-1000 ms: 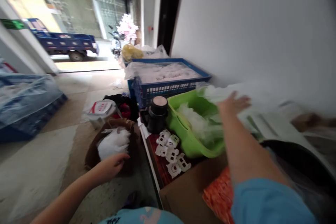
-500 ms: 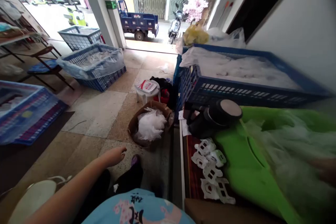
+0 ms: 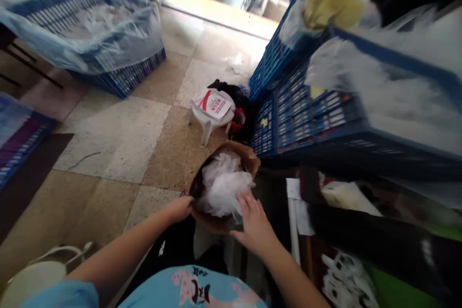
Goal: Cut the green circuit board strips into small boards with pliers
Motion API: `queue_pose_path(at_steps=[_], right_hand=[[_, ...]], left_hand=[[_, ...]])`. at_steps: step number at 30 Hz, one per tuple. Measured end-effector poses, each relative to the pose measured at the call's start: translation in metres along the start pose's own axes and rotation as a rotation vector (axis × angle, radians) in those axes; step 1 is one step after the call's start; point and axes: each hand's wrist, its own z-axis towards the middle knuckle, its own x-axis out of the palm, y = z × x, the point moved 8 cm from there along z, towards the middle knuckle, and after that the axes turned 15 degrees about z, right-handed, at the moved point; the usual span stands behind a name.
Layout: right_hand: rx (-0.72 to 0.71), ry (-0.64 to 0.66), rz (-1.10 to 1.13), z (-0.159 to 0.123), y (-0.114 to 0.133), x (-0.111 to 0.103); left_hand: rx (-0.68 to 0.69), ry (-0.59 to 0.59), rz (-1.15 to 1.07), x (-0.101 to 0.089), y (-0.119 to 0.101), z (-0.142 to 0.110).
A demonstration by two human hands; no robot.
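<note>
A tiled floor (image 3: 108, 154) in brown and pale squares carries most of it. Near six o'clock sits a cardboard box (image 3: 252, 156), its base hidden. Just above centre stands a white stool (image 3: 207, 129); a white scrap (image 3: 236, 61) lies at twelve. At ten o'clock is a blue crate (image 3: 119, 79), towards nine a dark mat (image 3: 36, 187), at eight a pale handled object (image 3: 39, 279).

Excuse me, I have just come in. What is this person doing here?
The person is leaning over an open cardboard box filled with crumpled white plastic film. The left hand is at the box's left rim; the right hand, fingers extended, is touching the film at the right side. Just beyond the box is a white plastic stool with a printed booklet on it, and blue plastic crates stand to the right.
</note>
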Motion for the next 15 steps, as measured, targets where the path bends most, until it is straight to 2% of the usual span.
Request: queue_pose_path(at_steps=[3, 4, 7, 9, 12, 15], right_hand=[[0.175, 0.234, -0.095, 0.081, -0.013, 0.062], [0.162, 0.261, -0.108, 0.108, -0.016, 0.076], [0.186, 0.319, -0.122, 0.177, -0.036, 0.099], [0.272, 0.355, -0.105, 0.213, -0.056, 0.107], [0.402, 0.415, -0.011, 0.248, -0.085, 0.123], [0.388, 0.323, 0.175, 0.270, -0.103, 0.142]], left_hand=[[-0.061, 0.028, -0.063, 0.003, 0.049, -0.001], [-0.104, 0.058, -0.077, 0.010, 0.067, -0.006], [-0.245, 0.145, -0.088, 0.036, 0.119, -0.025], [-0.312, 0.164, -0.124, 0.053, 0.144, -0.037], [-0.387, 0.164, -0.224, 0.071, 0.162, -0.049], [-0.457, 0.170, -0.312, 0.081, 0.159, -0.054]])
